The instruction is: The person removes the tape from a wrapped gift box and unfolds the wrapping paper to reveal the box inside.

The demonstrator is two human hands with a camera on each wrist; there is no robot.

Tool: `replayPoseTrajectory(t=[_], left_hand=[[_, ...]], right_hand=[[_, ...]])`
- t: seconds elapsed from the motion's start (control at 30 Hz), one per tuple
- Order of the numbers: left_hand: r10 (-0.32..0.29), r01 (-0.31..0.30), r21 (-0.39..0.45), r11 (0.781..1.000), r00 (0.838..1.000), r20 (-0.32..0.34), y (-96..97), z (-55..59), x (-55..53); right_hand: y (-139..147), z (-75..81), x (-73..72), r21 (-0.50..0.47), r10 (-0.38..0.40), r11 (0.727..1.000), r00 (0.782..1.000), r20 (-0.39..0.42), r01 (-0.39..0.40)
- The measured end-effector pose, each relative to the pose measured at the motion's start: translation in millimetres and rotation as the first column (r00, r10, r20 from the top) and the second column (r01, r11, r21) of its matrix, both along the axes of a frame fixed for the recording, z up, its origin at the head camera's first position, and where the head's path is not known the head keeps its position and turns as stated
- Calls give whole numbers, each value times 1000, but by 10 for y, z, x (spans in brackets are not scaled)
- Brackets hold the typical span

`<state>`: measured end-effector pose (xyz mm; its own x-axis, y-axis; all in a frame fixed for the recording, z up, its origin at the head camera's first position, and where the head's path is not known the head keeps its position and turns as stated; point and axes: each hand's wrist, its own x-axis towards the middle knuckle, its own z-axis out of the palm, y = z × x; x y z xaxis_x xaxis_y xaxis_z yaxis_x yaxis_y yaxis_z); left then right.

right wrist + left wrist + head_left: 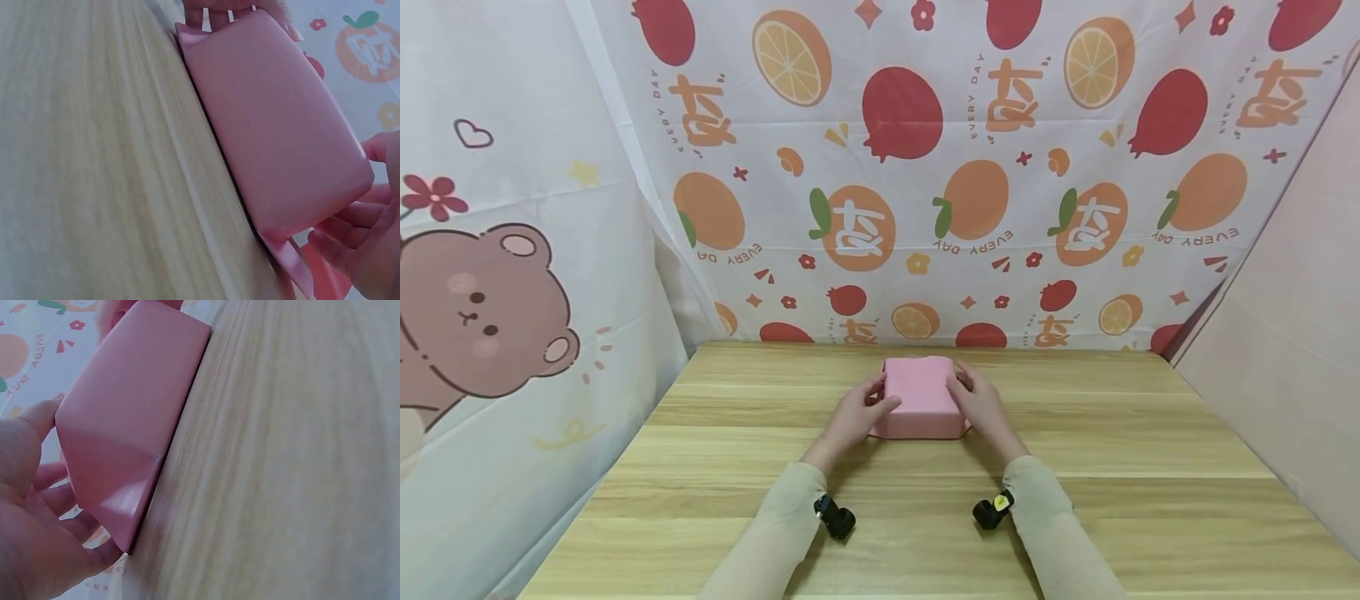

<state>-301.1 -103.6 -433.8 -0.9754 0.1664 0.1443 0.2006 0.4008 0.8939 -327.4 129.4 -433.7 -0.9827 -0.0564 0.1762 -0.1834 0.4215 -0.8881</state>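
Note:
A box wrapped in smooth pink paper (922, 387) lies on the wooden table, its paper folded into slanted end flaps. On its left end rests my left hand (855, 415), thumb over the top edge and fingers against the side. My right hand (983, 407) holds the opposite end in a similar way. In the left wrist view the left hand (44, 506) touches the slanted end fold (115, 494). A loose pink flap (290, 259) sticks out at the table beside the right hand (369, 225) in the right wrist view.
The wooden table (917, 517) extends around the box on all sides. Behind it hangs a fruit-printed cloth (917, 208), and a bear-printed curtain (482, 308) is at the left. A pale panel (1292, 333) stands at the right. Small black cameras sit at both wrists.

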Motion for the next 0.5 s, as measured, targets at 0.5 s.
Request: replayPoseTrajectory(t=[0.5], left_hand=[[31, -28, 119, 993, 999, -23, 49, 120, 42]], right_hand=[[-72, 155, 66, -39, -39, 999, 998, -41, 37]])
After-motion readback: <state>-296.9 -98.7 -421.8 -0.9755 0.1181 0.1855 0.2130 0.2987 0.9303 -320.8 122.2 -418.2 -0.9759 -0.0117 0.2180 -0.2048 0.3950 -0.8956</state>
